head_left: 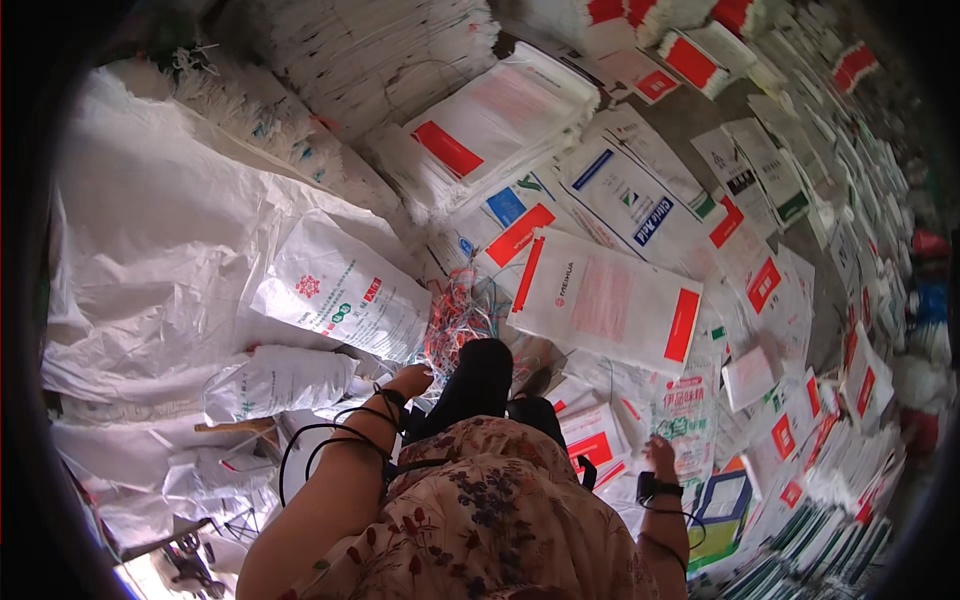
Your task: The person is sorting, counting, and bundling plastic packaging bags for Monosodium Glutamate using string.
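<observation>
My left hand is beside my black-clad leg, below a white woven sack with red and green print. Just beyond it lies a tangle of red and white strings. Lower right, my right hand hangs beside a clear-looking sack printed in red and green. Both hands are small and dim here, and their fingers do not show clearly. Whether either hand touches a sack cannot be made out. Each wrist wears a black strap, and a black cable loops around my left forearm.
Flat white sacks with red bands cover much of the floor ahead and right. A stack of sacks stands at the far middle. Large white sheeting bulges on the left. Bundled sacks lie at the lower right.
</observation>
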Demonstrator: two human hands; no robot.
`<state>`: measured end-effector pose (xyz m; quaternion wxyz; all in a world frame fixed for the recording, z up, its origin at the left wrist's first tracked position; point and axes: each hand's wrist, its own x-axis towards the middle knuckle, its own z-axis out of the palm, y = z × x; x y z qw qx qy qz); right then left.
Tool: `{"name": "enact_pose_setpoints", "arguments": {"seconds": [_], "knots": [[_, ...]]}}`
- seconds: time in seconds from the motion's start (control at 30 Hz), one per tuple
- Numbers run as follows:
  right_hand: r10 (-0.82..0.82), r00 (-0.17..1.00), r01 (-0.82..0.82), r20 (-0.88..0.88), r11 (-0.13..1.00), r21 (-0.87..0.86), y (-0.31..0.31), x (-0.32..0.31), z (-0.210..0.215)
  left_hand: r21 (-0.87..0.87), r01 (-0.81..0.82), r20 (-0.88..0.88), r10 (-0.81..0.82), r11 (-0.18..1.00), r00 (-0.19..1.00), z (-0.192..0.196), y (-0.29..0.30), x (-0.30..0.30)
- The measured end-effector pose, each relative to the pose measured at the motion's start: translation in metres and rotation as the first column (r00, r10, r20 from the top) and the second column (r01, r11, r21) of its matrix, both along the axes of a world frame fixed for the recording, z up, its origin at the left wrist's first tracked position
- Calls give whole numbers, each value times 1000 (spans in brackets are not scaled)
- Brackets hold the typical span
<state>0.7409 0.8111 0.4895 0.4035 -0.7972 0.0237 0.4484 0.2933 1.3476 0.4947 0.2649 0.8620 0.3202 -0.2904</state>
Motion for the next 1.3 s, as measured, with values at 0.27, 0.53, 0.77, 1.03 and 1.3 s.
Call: {"name": "enact_pose_setpoints", "arguments": {"seconds": [0.27,0.53,0.77,1.03,1.3], "knots": [[51,974,-97,222,975,200,322,236,176,-133,-234,159,254,963,954,-29,43,113],[738,515,-805,436,591,-49,349,321,52,-22,88,137,-85,996,987,-12,140,335],[493,865,-501,-90,860,-95,351,365,59,-181,-447,403,480,876,779,40,246,433],[654,618,-773,-437,607,-186,447,508,14,-220,-791,272,815,571,512,27,260,458],[970,-44,-997,241,-27,-73,736,731,-9,-203,-969,60,986,-139,-154,21,146,480]]}}
